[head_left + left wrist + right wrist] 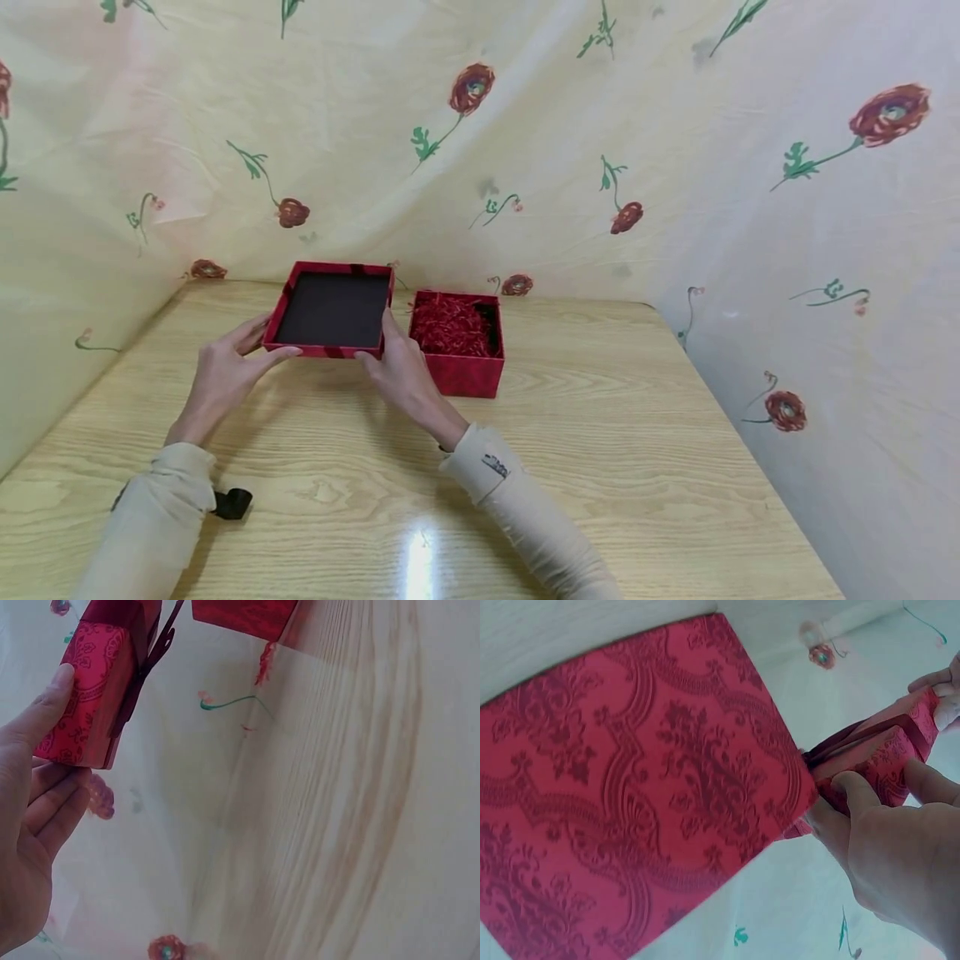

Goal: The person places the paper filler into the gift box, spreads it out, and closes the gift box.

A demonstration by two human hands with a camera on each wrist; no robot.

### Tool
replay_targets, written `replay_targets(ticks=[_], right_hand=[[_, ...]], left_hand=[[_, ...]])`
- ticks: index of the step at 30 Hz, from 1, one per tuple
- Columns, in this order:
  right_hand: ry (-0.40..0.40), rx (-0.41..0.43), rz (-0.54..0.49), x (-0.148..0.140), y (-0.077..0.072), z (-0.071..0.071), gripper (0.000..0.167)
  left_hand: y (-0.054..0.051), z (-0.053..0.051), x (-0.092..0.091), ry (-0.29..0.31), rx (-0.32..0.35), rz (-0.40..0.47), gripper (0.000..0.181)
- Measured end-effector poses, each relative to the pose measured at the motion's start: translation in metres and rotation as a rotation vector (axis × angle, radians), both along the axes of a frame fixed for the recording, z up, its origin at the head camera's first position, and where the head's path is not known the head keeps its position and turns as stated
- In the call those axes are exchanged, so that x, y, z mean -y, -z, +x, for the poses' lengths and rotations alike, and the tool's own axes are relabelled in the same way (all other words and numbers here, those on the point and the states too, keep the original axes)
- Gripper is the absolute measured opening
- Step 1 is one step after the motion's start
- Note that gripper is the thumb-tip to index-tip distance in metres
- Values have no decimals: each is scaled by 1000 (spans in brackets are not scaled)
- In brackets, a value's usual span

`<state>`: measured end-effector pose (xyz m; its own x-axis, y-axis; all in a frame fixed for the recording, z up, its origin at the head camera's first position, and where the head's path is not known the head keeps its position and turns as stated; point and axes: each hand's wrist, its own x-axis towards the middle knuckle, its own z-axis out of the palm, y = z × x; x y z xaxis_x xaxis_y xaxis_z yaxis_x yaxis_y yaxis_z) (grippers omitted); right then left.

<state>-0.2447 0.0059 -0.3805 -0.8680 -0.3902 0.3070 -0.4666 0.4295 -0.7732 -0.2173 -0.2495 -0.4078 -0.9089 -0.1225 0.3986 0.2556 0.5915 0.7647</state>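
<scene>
A red patterned box lid (330,310) is tilted above the table with its black inside facing the head camera. My left hand (225,367) grips its left front corner, thumb on the rim and fingers beneath. On the right side my right hand (405,371) pinches the lid near its front corner. A dark red ribbon (150,664) runs across the lid's outside in the left wrist view. Just right of the lid stands the red box (465,377), uncovered and filled with red shredded paper (450,327). In the right wrist view the patterned box wall (637,787) looms close to my right hand.
The wood-grain table (600,467) reaches back to a flower-printed cloth (360,150) hanging behind and along both sides. A small black object (233,504) shows beside my left sleeve, its kind unclear.
</scene>
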Motion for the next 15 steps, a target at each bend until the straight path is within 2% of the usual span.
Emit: replay_targets(ticks=[5, 8, 15], right_hand=[[4, -25, 14, -10, -6, -1, 83], [13, -54, 28, -17, -9, -2, 81], [11, -22, 6, -34, -15, -4, 83]], left_hand=[[-3, -2, -10, 18, -43, 6, 73], [-6, -3, -16, 25, -44, 15, 74], [-13, -8, -32, 50, -52, 6, 76]])
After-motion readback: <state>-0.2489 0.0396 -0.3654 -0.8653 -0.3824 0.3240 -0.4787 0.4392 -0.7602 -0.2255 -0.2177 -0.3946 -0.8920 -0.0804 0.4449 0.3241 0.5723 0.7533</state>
